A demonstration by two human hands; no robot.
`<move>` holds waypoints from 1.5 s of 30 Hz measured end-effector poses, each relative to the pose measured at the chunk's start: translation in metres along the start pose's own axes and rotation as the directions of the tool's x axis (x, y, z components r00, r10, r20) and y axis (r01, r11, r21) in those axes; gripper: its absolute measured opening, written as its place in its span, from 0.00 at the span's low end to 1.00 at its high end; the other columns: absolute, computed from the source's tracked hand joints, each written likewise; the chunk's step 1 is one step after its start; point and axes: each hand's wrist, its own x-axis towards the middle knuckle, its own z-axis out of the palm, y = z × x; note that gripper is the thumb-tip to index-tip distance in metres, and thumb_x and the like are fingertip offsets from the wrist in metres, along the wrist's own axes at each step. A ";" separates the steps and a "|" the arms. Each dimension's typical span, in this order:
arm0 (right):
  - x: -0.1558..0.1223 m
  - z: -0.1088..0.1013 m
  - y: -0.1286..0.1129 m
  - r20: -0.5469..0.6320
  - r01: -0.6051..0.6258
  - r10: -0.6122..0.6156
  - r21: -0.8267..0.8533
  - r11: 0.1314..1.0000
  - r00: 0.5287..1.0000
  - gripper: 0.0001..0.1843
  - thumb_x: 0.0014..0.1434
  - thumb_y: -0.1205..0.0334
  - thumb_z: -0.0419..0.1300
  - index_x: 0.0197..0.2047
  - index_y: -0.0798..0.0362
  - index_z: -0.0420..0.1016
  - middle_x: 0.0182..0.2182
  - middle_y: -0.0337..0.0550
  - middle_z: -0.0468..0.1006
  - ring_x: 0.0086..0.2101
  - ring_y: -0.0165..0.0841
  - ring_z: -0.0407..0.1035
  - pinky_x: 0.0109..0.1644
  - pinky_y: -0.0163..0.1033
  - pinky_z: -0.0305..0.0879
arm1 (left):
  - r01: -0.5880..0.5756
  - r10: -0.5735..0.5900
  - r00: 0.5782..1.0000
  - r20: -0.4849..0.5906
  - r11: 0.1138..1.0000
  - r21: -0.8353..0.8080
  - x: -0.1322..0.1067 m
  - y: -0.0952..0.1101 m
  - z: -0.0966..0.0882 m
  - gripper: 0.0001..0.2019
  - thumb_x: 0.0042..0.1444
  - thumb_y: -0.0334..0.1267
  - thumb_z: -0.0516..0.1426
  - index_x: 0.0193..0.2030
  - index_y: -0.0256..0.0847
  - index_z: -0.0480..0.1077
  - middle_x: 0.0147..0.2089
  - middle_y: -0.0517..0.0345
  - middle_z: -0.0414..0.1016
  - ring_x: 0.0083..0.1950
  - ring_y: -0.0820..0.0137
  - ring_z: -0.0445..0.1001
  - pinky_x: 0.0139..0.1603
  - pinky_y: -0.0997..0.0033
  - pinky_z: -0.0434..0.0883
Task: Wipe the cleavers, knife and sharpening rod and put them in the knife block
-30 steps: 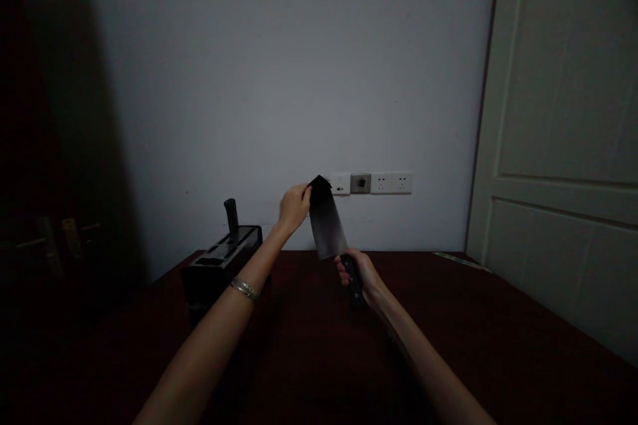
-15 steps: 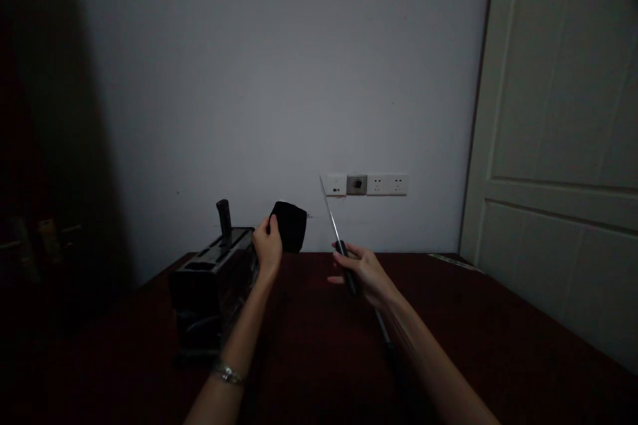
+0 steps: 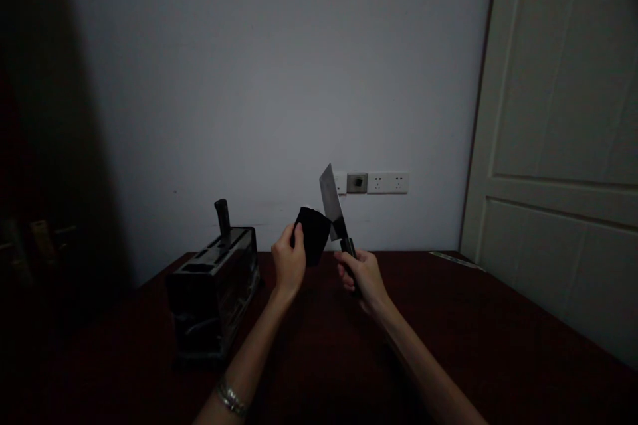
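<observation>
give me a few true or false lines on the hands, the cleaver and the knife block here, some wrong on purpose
1. The right hand grips a cleaver with its blade pointing up. True.
2. The left hand holds a black cloth next to the blade. True.
3. The knife block stands to the right of both hands. False: it stands on the table to their left.
4. Every slot of the knife block is empty. False: one dark handle sticks up from it.
5. Wall sockets sit on the wall behind the cleaver. True.
</observation>
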 end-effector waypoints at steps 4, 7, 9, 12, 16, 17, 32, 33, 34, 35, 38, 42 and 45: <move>-0.001 0.003 0.000 0.016 -0.016 0.017 -0.040 0.999 1.000 0.10 0.44 0.61 0.57 0.19 0.54 0.59 0.09 0.29 0.60 0.08 0.18 0.47 0.10 0.26 0.40 | 0.001 0.000 1.000 0.011 0.999 -0.036 -0.006 0.005 -0.001 0.15 0.58 0.43 0.48 0.34 0.35 0.71 0.28 0.59 0.70 0.29 0.73 0.66 0.31 0.77 0.61; -0.002 0.004 0.000 0.042 -0.004 0.007 -0.063 0.998 0.999 0.09 0.44 0.61 0.55 0.19 0.53 0.59 0.08 0.28 0.58 0.08 0.19 0.46 0.09 0.26 0.40 | 0.022 -0.021 1.000 0.013 0.993 -0.113 -0.008 0.009 0.002 0.15 0.57 0.43 0.49 0.34 0.35 0.72 0.29 0.58 0.72 0.31 0.72 0.68 0.33 0.76 0.63; -0.002 0.003 0.001 0.058 0.004 0.000 -0.067 0.998 0.998 0.09 0.44 0.60 0.55 0.19 0.53 0.58 0.08 0.27 0.58 0.08 0.19 0.45 0.09 0.26 0.40 | 0.054 -0.049 0.998 0.031 0.982 -0.180 -0.010 0.010 0.005 0.15 0.56 0.43 0.50 0.34 0.35 0.72 0.30 0.57 0.72 0.32 0.71 0.68 0.33 0.76 0.64; 0.000 0.001 0.006 0.086 0.027 -0.021 -0.068 0.997 0.996 0.09 0.45 0.59 0.54 0.20 0.53 0.59 0.08 0.27 0.58 0.08 0.19 0.45 0.09 0.26 0.41 | 0.121 -0.105 0.992 0.075 0.958 -0.261 -0.014 0.010 0.011 0.15 0.55 0.43 0.51 0.30 0.34 0.71 0.28 0.57 0.72 0.31 0.71 0.68 0.33 0.76 0.64; 0.004 -0.005 0.018 0.130 0.066 -0.060 -0.042 0.997 0.990 0.09 0.47 0.59 0.54 0.20 0.54 0.60 0.08 0.28 0.59 0.08 0.19 0.45 0.10 0.27 0.42 | 0.183 -0.150 0.981 0.125 0.929 -0.322 -0.022 0.011 0.015 0.13 0.53 0.42 0.53 0.26 0.34 0.70 0.25 0.59 0.70 0.29 0.72 0.67 0.30 0.77 0.63; 0.005 -0.005 0.021 0.140 0.075 -0.069 -0.036 0.997 0.988 0.10 0.47 0.59 0.54 0.20 0.54 0.60 0.08 0.29 0.59 0.08 0.19 0.45 0.10 0.27 0.43 | 0.186 -0.145 0.979 0.143 0.923 -0.336 -0.024 0.012 0.015 0.13 0.53 0.42 0.53 0.26 0.34 0.70 0.24 0.60 0.69 0.28 0.73 0.66 0.29 0.77 0.63; 0.005 -0.002 0.026 0.023 0.130 -0.129 -0.136 0.982 0.991 0.13 0.51 0.55 0.53 0.20 0.52 0.58 0.09 0.28 0.58 0.10 0.20 0.47 0.11 0.28 0.42 | -0.012 0.075 0.981 0.177 0.942 -0.335 -0.026 0.011 0.017 0.08 0.54 0.36 0.53 0.36 0.35 0.71 0.35 0.53 0.74 0.37 0.69 0.72 0.40 0.70 0.68; 0.005 -0.001 0.024 0.000 0.137 -0.139 -0.167 0.976 0.990 0.13 0.51 0.55 0.54 0.20 0.52 0.58 0.10 0.29 0.58 0.10 0.21 0.48 0.12 0.28 0.42 | -0.078 0.128 0.982 0.137 0.945 -0.319 -0.025 0.011 0.016 0.08 0.54 0.35 0.53 0.37 0.36 0.71 0.36 0.53 0.74 0.38 0.69 0.72 0.41 0.69 0.69; 0.004 0.000 0.023 -0.020 0.152 -0.159 -0.202 0.967 0.987 0.13 0.50 0.55 0.54 0.21 0.52 0.59 0.10 0.29 0.58 0.11 0.22 0.49 0.13 0.29 0.43 | -0.165 0.209 0.971 0.113 0.937 -0.309 -0.024 0.011 0.015 0.08 0.54 0.33 0.53 0.39 0.36 0.71 0.38 0.52 0.74 0.40 0.68 0.71 0.43 0.67 0.69; 0.003 0.001 0.021 -0.033 0.174 -0.188 -0.240 0.955 0.982 0.12 0.50 0.55 0.55 0.21 0.53 0.60 0.11 0.30 0.59 0.12 0.22 0.50 0.14 0.29 0.45 | -0.262 0.309 0.944 0.113 0.915 -0.305 -0.023 0.010 0.013 0.09 0.54 0.31 0.53 0.41 0.37 0.71 0.40 0.51 0.74 0.42 0.68 0.71 0.45 0.66 0.68; 0.003 0.001 0.017 -0.029 0.253 -0.282 -0.363 0.897 0.959 0.09 0.49 0.58 0.55 0.25 0.55 0.67 0.16 0.35 0.65 0.18 0.26 0.56 0.20 0.31 0.52 | -0.494 0.561 0.806 0.188 0.813 -0.307 -0.018 0.006 0.010 0.14 0.53 0.27 0.53 0.47 0.39 0.69 0.46 0.48 0.72 0.49 0.66 0.68 0.49 0.61 0.67; 0.003 -0.001 0.012 -0.004 0.278 -0.321 -0.492 0.825 0.947 0.09 0.49 0.61 0.54 0.30 0.57 0.71 0.25 0.41 0.73 0.26 0.32 0.63 0.30 0.35 0.59 | -0.621 0.673 0.689 0.269 0.739 -0.261 -0.013 0.000 0.007 0.17 0.53 0.26 0.53 0.50 0.38 0.67 0.49 0.46 0.69 0.51 0.65 0.66 0.48 0.58 0.68; 0.004 -0.003 0.010 0.008 0.272 -0.314 -0.520 0.810 0.949 0.09 0.48 0.63 0.53 0.31 0.57 0.72 0.27 0.43 0.74 0.28 0.35 0.65 0.34 0.38 0.60 | -0.649 0.690 0.659 0.299 0.723 -0.238 -0.013 -0.002 0.006 0.16 0.53 0.26 0.52 0.50 0.36 0.67 0.47 0.45 0.67 0.50 0.64 0.66 0.47 0.58 0.69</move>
